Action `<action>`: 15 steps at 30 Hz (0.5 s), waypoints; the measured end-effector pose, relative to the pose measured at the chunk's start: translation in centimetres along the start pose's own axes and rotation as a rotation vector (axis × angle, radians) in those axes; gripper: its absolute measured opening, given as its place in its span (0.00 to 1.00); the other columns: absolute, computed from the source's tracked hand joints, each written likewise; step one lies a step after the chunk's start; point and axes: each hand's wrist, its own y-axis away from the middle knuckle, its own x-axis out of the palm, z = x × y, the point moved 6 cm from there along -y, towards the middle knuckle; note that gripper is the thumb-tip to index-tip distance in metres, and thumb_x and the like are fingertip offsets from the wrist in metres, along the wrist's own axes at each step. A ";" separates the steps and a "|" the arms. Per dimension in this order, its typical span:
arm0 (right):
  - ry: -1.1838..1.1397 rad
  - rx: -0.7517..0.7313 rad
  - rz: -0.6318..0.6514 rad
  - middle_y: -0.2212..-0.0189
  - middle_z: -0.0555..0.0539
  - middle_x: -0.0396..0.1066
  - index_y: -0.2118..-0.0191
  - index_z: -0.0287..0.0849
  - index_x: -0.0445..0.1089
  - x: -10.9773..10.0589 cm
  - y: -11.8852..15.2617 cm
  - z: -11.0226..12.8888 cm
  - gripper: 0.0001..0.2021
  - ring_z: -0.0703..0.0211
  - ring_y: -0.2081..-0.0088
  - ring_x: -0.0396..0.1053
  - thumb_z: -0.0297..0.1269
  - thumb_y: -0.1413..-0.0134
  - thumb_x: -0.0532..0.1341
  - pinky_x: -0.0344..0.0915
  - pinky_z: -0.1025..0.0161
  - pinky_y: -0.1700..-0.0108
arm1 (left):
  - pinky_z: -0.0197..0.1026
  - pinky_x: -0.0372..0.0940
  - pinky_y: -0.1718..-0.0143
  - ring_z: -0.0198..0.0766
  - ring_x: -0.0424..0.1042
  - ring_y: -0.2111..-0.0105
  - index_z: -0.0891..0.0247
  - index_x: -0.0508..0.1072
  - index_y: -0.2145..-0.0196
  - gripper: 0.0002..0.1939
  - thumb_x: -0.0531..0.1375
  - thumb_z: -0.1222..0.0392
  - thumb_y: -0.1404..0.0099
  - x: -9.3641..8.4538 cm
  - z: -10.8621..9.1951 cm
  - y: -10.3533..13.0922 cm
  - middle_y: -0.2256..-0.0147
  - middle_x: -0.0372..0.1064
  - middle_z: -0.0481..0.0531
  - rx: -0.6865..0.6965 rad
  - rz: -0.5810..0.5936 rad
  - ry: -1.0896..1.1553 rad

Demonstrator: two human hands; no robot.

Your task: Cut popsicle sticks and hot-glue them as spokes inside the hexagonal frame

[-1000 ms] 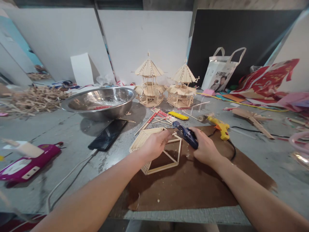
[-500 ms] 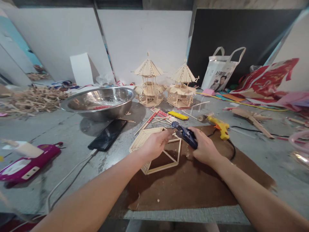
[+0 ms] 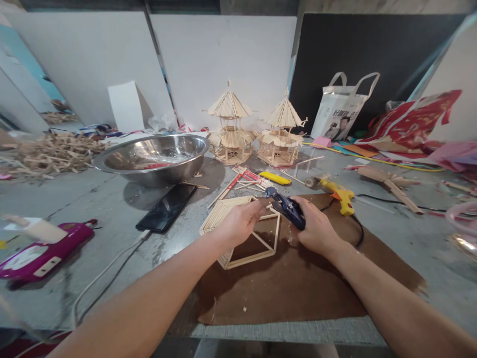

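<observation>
My left hand (image 3: pixel 240 224) is closed, its fingertips pinching a thin wooden stick (image 3: pixel 269 206), mostly hidden by the fingers. The stick's pale end lies at the jaws of dark blue hand cutters (image 3: pixel 290 211). My right hand (image 3: pixel 317 227) is wrapped round the cutters' handles. Under my left hand lies a many-sided frame of wooden sticks (image 3: pixel 257 257). Its left side is filled with sticks laid in rows, while its right side has open gaps. Part of the frame rests on a brown mat (image 3: pixel 309 293).
Behind are loose sticks (image 3: pixel 257 178), a yellow utility knife (image 3: pixel 276 178) and two stick pagodas (image 3: pixel 230 134) (image 3: pixel 282 134). A yellow glue gun (image 3: pixel 341 196) with a black cord stands right. At left are a steel bowl (image 3: pixel 167 171), a phone (image 3: pixel 166 209) and a purple power strip (image 3: pixel 52 253).
</observation>
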 end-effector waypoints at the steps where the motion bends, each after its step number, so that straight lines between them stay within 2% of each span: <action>1: -0.002 -0.001 0.000 0.59 0.43 0.63 0.54 0.41 0.54 0.0 0.0 0.0 0.24 0.54 0.58 0.61 0.29 0.64 0.53 0.58 0.59 0.58 | 0.30 0.56 0.74 0.29 0.61 0.76 0.65 0.63 0.75 0.10 0.45 0.64 0.40 0.0 0.0 0.0 0.79 0.61 0.47 -0.001 0.000 -0.002; 6: -0.007 0.004 0.003 0.61 0.44 0.64 0.54 0.42 0.54 0.0 0.0 0.0 0.24 0.54 0.59 0.62 0.29 0.64 0.53 0.59 0.59 0.59 | 0.30 0.57 0.73 0.29 0.62 0.76 0.66 0.65 0.73 0.10 0.45 0.65 0.40 0.0 -0.1 0.0 0.77 0.63 0.47 -0.001 0.005 0.016; 9: -0.009 0.009 0.004 0.60 0.44 0.63 0.54 0.42 0.54 0.1 -0.1 -0.1 0.24 0.54 0.59 0.62 0.29 0.64 0.53 0.59 0.59 0.59 | 0.30 0.58 0.71 0.29 0.63 0.73 0.66 0.66 0.66 0.12 0.44 0.68 0.41 0.0 -0.3 0.0 0.75 0.64 0.48 0.007 0.018 0.047; 12: -0.001 -0.007 0.004 0.59 0.43 0.63 0.54 0.42 0.53 0.1 0.0 -0.1 0.25 0.54 0.58 0.62 0.29 0.65 0.54 0.58 0.59 0.59 | 0.30 0.58 0.68 0.29 0.64 0.71 0.65 0.63 0.57 0.17 0.45 0.71 0.43 0.0 -0.4 0.0 0.72 0.66 0.48 0.020 0.022 0.085; 15: -0.002 -0.017 0.004 0.59 0.44 0.63 0.54 0.42 0.53 0.1 0.0 -0.1 0.25 0.54 0.59 0.62 0.29 0.65 0.54 0.58 0.58 0.59 | 0.31 0.59 0.66 0.30 0.65 0.69 0.66 0.61 0.54 0.21 0.45 0.73 0.45 0.1 -0.3 0.0 0.71 0.66 0.48 0.009 0.029 0.100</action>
